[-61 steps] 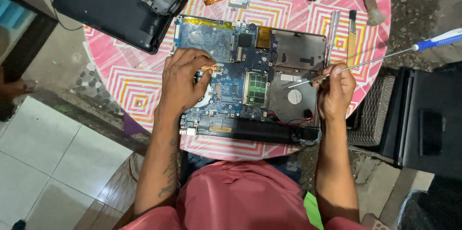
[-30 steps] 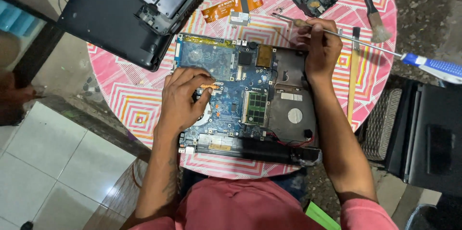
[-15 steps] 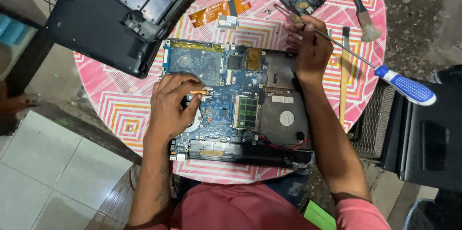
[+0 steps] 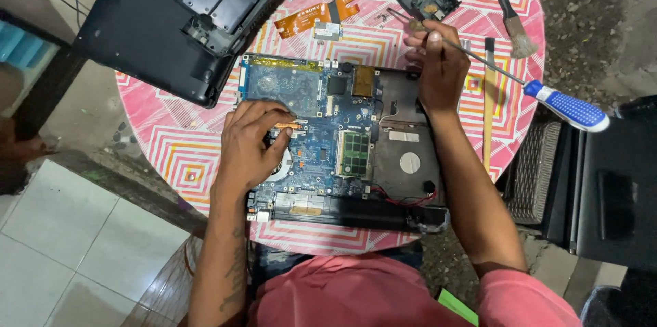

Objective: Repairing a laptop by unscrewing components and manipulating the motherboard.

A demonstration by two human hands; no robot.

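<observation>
Now right hand (image 4: 441, 70) fingers pinch screwdriver (image 4: 506, 73); left hand (image 4: 250, 145) fingers spread on motherboard (image 4: 321, 128).

Paintbrush (image 4: 510, 8) upper right on round pink-patterned table (image 4: 171, 156); black laptop lid (image 4: 147, 26) upper left.

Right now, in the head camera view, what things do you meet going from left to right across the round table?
Black laptop case → left hand on the blue circuit board → right hand holding the screwdriver → brush, all on the pink table.
</observation>
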